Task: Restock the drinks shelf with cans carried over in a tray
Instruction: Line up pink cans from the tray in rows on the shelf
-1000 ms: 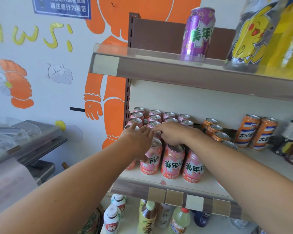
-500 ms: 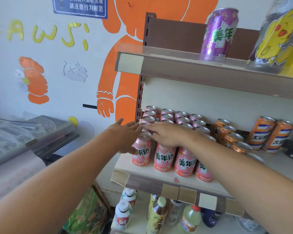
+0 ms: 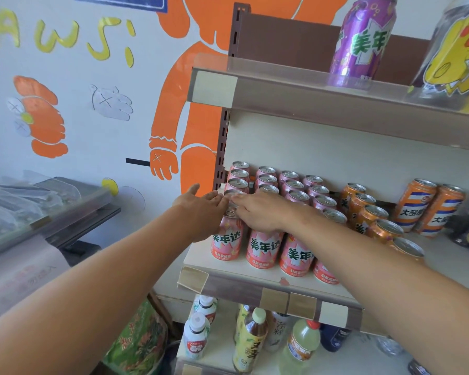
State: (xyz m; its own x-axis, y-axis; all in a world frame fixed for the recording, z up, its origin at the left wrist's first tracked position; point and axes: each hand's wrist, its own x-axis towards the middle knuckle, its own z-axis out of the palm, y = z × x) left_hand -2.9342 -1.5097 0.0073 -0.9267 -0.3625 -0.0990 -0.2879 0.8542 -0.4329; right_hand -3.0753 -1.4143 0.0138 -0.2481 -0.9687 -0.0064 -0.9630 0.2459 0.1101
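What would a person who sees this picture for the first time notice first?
Two bare hands, the left hand and the right hand, meet over the block of pink cans at the left end of the middle shelf. A row of orange cans runs beside them on the right. Above, a single purple can stands on the top shelf, with a big orange cartoon figure on the wall behind.
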